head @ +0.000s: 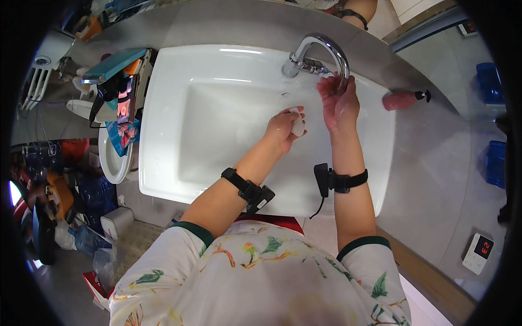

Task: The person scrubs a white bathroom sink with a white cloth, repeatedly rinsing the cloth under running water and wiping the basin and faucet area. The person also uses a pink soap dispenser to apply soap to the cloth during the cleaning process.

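Note:
Over the white ceramic washbasin (163, 122), my left hand (283, 128) is closed around a small white object (298, 123), which looks like a bar of soap. My right hand (339, 104) is to its right, palm up and fingers spread under the spout of the chrome faucet (342, 57). Nothing shows in the right palm, which looks wet; part of the hand lies behind the spout. The faucet's lever (314, 66) is just left of the right fingertips. A black strap with a small device sits on each forearm.
A pink pump bottle (397, 100) lies or leans right of the basin. Left of it are a phone (125, 100), a teal box (116, 65) and a blue packet (122, 136), piled near the basin's edge. A white toilet seat (116, 159) shows below them.

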### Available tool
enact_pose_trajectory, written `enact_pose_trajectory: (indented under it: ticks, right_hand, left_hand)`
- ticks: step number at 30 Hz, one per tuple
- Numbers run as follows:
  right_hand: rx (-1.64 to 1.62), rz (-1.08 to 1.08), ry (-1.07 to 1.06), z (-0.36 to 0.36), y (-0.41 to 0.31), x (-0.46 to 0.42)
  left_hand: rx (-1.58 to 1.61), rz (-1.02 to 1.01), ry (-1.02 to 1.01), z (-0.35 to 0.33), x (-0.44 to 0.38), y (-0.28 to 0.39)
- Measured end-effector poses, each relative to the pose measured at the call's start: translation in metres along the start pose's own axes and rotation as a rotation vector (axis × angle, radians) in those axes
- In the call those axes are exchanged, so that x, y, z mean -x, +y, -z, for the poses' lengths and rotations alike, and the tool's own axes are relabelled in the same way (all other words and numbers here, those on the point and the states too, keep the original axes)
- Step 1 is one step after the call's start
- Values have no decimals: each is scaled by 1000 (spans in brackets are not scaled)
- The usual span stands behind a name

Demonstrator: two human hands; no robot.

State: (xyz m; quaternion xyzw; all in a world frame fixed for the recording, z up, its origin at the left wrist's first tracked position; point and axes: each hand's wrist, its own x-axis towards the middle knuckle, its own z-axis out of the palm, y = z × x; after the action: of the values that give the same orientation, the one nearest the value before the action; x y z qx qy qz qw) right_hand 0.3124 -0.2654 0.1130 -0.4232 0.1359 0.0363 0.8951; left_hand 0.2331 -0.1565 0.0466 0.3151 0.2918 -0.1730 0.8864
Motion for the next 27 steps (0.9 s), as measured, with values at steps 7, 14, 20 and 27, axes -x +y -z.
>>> enact_pose_trajectory:
  ticks: [7,14,20,27]
  right_hand:
    - [39,-116,-16,-5,3,16]
    - [-412,-339,106,21,31,-9]
    - [-683,-250,81,-6,25,-18]
    - [-764,-366,-56,47,47,-38]
  left_hand:
    - [55,-42,23,-1,0,11]
    - [180,-57,7,-18,-17,18]
    - [173,-14,136,5,-15,10]
    - [131,-45,55,6,-7,15]
